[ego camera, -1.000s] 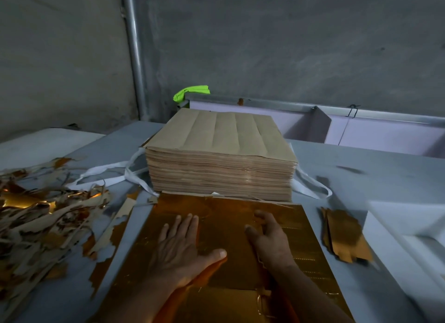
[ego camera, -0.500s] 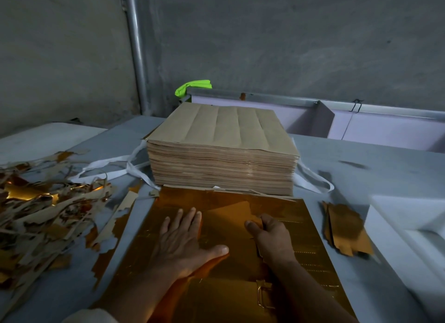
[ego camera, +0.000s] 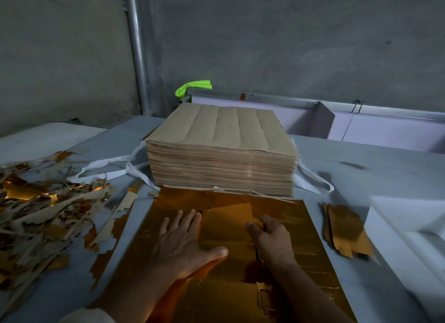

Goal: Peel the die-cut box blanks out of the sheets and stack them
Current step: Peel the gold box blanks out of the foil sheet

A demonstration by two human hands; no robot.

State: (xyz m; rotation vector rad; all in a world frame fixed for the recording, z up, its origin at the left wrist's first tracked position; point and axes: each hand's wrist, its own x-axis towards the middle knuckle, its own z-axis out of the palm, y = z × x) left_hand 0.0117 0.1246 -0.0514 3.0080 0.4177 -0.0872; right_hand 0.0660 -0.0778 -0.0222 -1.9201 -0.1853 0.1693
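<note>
A bare grey wall [ego camera: 289,46] backs the work area, with a metal pipe [ego camera: 137,58] running upright in the corner. Below it a grey table [ego camera: 361,176] fills the view, and lilac panels [ego camera: 390,132] stand along its far edge.

A tall stack of brown sheets [ego camera: 224,159] sits at the table's centre, with white straps [ego camera: 108,165] trailing out at both sides. Directly in front of it lies a gold sheet [ego camera: 305,229], foil side up, its far edge against the stack's base.

A heap of torn scrap [ego camera: 36,214] covers the table to the left. To the right of the gold sheet, apart from it, lies a small pile of gold blanks [ego camera: 346,233], near a white block [ego camera: 407,224].

The left hand [ego camera: 180,241] lies flat on the gold sheet and presses it down, fingers straight and together, thumb spread. The right hand [ego camera: 272,238] has its fingers curled. Thumb and fingers pinch the edge of a blank [ego camera: 226,217] that is partly raised from the sheet's middle.
</note>
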